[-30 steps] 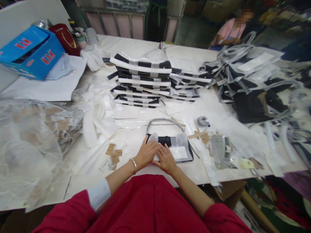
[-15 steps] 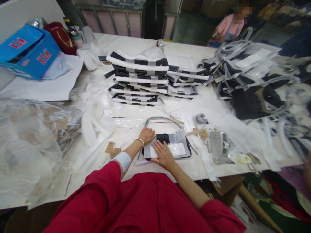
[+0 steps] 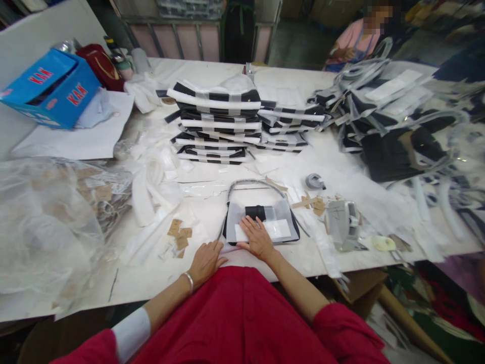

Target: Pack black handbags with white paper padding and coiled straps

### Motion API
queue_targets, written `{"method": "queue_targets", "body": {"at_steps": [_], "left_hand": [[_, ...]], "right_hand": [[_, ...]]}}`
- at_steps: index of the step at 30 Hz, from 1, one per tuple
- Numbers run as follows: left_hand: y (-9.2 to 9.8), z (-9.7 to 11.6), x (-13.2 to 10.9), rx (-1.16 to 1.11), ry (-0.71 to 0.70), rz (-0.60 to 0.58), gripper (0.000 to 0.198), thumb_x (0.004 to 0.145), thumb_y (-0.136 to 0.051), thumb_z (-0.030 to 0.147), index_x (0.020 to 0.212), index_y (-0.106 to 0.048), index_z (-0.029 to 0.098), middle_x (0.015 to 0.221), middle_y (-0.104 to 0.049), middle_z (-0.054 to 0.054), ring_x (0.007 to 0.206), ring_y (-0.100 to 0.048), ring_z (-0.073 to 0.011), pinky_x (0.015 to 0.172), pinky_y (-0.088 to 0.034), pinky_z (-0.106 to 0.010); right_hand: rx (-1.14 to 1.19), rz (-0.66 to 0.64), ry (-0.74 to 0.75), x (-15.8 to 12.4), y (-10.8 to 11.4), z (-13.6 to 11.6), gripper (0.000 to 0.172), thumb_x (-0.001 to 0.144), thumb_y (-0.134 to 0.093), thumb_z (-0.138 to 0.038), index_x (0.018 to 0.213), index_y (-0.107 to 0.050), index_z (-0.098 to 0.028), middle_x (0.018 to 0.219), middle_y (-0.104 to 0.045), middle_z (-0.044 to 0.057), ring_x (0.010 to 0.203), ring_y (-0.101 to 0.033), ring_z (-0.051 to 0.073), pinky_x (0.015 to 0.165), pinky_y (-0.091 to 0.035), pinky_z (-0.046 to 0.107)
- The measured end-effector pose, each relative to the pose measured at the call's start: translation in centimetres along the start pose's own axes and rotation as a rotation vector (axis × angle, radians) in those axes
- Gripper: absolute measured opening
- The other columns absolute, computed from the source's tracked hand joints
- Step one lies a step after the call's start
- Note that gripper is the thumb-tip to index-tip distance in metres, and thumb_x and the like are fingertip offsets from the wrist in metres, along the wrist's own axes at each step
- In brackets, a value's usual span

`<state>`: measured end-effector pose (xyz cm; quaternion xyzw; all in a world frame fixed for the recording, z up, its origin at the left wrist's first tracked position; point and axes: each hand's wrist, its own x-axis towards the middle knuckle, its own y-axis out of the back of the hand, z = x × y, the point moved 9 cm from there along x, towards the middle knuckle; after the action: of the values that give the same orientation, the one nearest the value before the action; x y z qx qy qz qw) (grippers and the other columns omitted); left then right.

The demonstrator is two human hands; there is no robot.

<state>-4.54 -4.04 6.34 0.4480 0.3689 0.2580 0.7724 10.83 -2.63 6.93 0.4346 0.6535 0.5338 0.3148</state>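
Observation:
A small black bag in grey wrapping (image 3: pixel 278 222), with a grey handle arching behind it, lies near the table's front edge. My right hand (image 3: pixel 257 238) rests flat on its front, fingers stretched out. My left hand (image 3: pixel 205 260) lies on the table just left of the bag at the front edge, fingers loosely spread, holding nothing. Brown paper tags (image 3: pixel 180 233) sit to the left of the bag.
A tall stack of wrapped black-and-white bags (image 3: pixel 215 124) stands behind, more bags (image 3: pixel 390 126) heaped at the right. A tape dispenser (image 3: pixel 344 223) and tape roll (image 3: pixel 314 181) lie right of the bag. A blue box (image 3: pixel 53 88) and clear plastic sheeting (image 3: pixel 49 222) are at left. A person sits beyond the table.
My left hand has drawn back from the bag's upper left corner to the table's front edge. My right hand has stayed flat on the bag.

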Motion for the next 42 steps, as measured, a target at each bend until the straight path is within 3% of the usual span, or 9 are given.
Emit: {"method": "queue_targets", "body": {"at_steps": [3,7,12,16,20,25,29,37,42], "left_hand": [[-1.8,-0.9,-0.1,-0.021,0.108,-0.107,0.026,0.092,-0.056,0.035,0.112,-0.056,0.017,0.108,-0.064,-0.011,0.097,-0.064,-0.0277,0.082,-0.047,-0.038],[-2.2,-1.0,1.7,-0.059,0.11,-0.138,0.022,0.094,-0.053,0.037,0.104,-0.058,0.019,0.101,-0.067,-0.009,0.09,-0.067,-0.0261,0.076,-0.048,-0.034],[-2.0,-1.2,2.8,-0.116,0.139,-0.108,0.031,0.096,-0.045,0.045,0.106,-0.057,0.018,0.098,-0.069,-0.011,0.092,-0.068,-0.0279,0.075,-0.048,-0.034],[-2.1,-1.9,3.3,-0.181,0.203,-0.073,0.033,0.094,-0.047,0.047,0.103,-0.058,0.017,0.099,-0.069,-0.014,0.092,-0.067,-0.0312,0.077,-0.047,-0.039],[-2.3,-2.7,3.0,-0.304,0.283,-0.023,0.033,0.09,-0.055,0.048,0.103,-0.056,0.017,0.1,-0.069,-0.015,0.09,-0.068,-0.0314,0.077,-0.048,-0.04],[-2.4,-3.1,2.5,-0.558,0.346,0.106,0.037,0.085,-0.062,0.031,0.116,-0.051,0.015,0.113,-0.065,-0.015,0.101,-0.064,-0.0274,0.086,-0.047,-0.04],[-2.7,-3.2,3.4,-0.799,0.363,0.187,0.033,0.071,-0.071,0.021,0.101,-0.058,0.016,0.103,-0.067,-0.009,0.1,-0.061,-0.0257,0.089,-0.047,-0.041],[-3.9,-2.4,3.9,-1.359,0.443,0.257,0.047,0.062,-0.079,0.039,0.094,-0.053,0.017,0.088,-0.068,-0.003,0.083,-0.065,-0.0201,0.079,-0.054,-0.036],[-4.4,-2.0,4.4,-1.606,0.517,0.286,0.048,0.064,-0.079,0.045,0.094,-0.052,0.018,0.091,-0.069,-0.006,0.086,-0.067,-0.0213,0.08,-0.056,-0.037]], "right_hand": [[0.012,-0.021,-0.016,0.2,0.1,0.0,0.069,0.093,-0.048,-0.058,0.144,-0.042,-0.012,0.149,-0.043,0.015,0.142,-0.031,0.027,0.118,-0.017,0.051],[0.01,-0.042,-0.059,0.3,-0.2,-0.2,0.065,0.095,-0.046,-0.055,0.144,-0.041,-0.011,0.149,-0.044,0.015,0.142,-0.032,0.027,0.117,-0.018,0.052],[-0.004,-0.048,-0.069,-0.1,-0.6,-0.6,0.073,0.093,-0.05,-0.055,0.147,-0.035,-0.009,0.15,-0.04,0.018,0.143,-0.029,0.027,0.118,-0.017,0.052],[0.029,-0.08,0.014,-0.5,-0.7,-0.8,0.086,0.087,-0.059,-0.056,0.15,-0.027,-0.007,0.153,-0.034,0.019,0.145,-0.024,0.028,0.118,-0.017,0.053],[0.017,-0.108,0.054,-0.7,-0.9,-0.9,0.081,0.087,-0.062,-0.034,0.151,-0.024,-0.006,0.155,-0.03,0.019,0.146,-0.02,0.028,0.119,-0.015,0.053],[0.021,-0.122,0.046,-0.6,-1.3,-0.9,0.071,0.087,-0.054,-0.021,0.15,-0.027,-0.005,0.156,-0.029,0.018,0.146,-0.02,0.028,0.119,-0.014,0.053],[0.033,-0.124,0.039,-0.5,-1.0,-1.0,0.069,0.088,-0.052,-0.021,0.15,-0.027,-0.005,0.155,-0.031,0.019,0.145,-0.023,0.028,0.119,-0.015,0.053],[0.061,-0.091,0.041,-0.5,0.8,-0.8,0.078,0.087,-0.056,-0.027,0.152,-0.021,-0.006,0.154,-0.032,0.019,0.145,-0.024,0.027,0.118,-0.02,0.051],[0.005,0.03,-0.034,-0.6,1.4,-1.1,0.075,0.091,-0.054,-0.03,0.153,-0.018,-0.006,0.154,-0.033,0.018,0.146,-0.019,0.027,0.119,-0.016,0.052]]}}
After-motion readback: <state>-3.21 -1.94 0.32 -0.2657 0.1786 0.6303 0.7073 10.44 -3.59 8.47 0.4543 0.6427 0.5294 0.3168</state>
